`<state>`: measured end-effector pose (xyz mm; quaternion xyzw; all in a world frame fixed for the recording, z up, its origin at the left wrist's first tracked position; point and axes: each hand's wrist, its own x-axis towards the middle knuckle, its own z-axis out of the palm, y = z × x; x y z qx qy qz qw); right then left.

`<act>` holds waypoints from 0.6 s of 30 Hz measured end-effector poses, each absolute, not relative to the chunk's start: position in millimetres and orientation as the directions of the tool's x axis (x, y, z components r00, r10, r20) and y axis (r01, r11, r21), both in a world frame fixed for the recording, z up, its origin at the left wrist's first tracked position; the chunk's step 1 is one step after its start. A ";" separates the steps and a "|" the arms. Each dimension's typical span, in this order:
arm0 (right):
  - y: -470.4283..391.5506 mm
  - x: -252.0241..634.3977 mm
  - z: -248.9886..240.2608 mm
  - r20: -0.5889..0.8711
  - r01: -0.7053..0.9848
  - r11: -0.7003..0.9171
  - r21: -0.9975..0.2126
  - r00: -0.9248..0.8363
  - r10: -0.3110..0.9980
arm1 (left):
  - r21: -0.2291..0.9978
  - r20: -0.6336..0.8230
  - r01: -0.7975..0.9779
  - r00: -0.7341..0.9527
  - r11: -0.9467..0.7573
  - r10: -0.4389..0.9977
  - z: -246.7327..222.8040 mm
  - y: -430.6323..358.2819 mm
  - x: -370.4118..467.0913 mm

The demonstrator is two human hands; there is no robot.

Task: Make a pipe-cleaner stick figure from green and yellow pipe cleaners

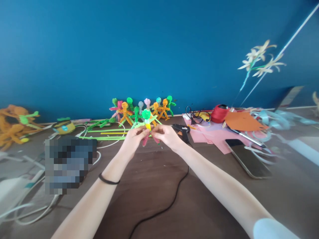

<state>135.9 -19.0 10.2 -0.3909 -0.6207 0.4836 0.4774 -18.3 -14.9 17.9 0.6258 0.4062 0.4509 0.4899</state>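
Observation:
A small pipe-cleaner figure (146, 115) is held upright between both of my hands above the middle of the desk. It has a bright green round head, a yellow part below it and pale green arms; reddish ends stick out under my fingers. My left hand (136, 135) pinches it from the left, thumb and fingers closed together. From the other side my right hand (163, 134) grips it with closed fingertips. The fingers hide most of the figure's lower body. Loose green pipe cleaners (109, 130) lie just left of my left hand.
Several colourful pipe-cleaner figures (124, 111) stand along the blue wall. A black glue gun (183, 132) lies to the right, its cord crossing the desk. Farther right are pink sheets (214, 139), red thread (219, 114) and a phone (246, 158). White cables (45, 212) run at left.

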 end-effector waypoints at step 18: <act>-15.2 143.5 12.2 0.081 0.006 0.090 -0.996 -0.381 0.921 | 0.953 -0.108 -0.241 0.299 0.185 0.948 13.8 -7.0 -23.4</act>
